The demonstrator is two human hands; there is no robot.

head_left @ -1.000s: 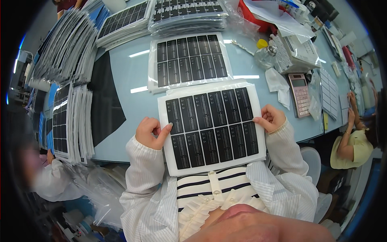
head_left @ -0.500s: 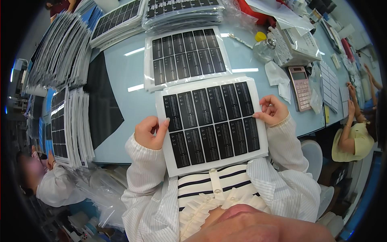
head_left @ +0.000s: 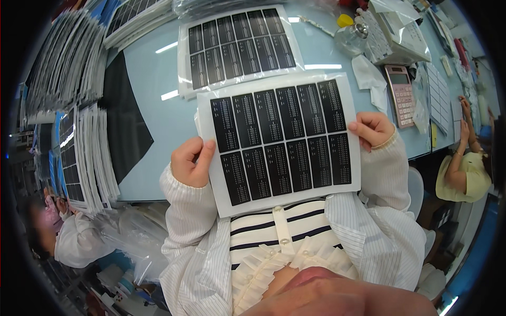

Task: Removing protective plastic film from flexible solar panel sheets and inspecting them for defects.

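Note:
Between my hands is a white sheet (head_left: 284, 145) printed with two rows of black label panels, tilted slightly and close to my chest. My left hand (head_left: 193, 160) pinches its left edge, thumb on top and fingers curled beneath. At the right edge my right hand (head_left: 372, 129) grips it the same way. White edges peek out at its left side, but I cannot tell how many sheets lie under it. Just beyond it on the table lies a stack of similar sheets (head_left: 240, 47) with a clear plastic wrap.
Tall piles of sheets (head_left: 68, 58) and a lower bundle (head_left: 92, 158) stand at the left, by a black sheet (head_left: 124, 121). On the right are a pink calculator (head_left: 401, 97), a glass bottle (head_left: 352, 39) and a white box (head_left: 398, 34). Other people work at both sides.
The sheet in my hands sits slightly higher in view and both hands have moved outward a little. The table behind has shifted upward in the picture.

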